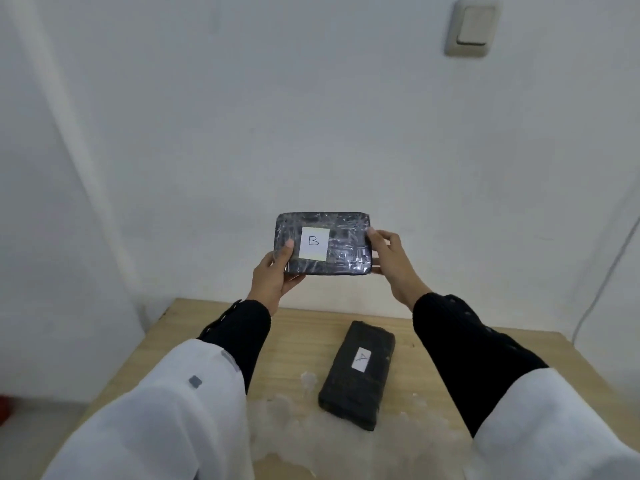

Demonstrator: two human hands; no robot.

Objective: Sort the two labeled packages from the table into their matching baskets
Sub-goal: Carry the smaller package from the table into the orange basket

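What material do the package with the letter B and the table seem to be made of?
Package B: a dark block wrapped in what looks like clear glossy plastic film or tape, judging by the creases and shiny streaks. Its label looks like matte white paper with handwriting. What is inside cannot be told.

Table: light wood or plywood, matte, with faint grain showing.

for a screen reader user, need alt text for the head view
Both hands, left hand and right hand, hold up a dark wrapped package labeled B before a white wall. A second package labeled A lies on the wooden table below.
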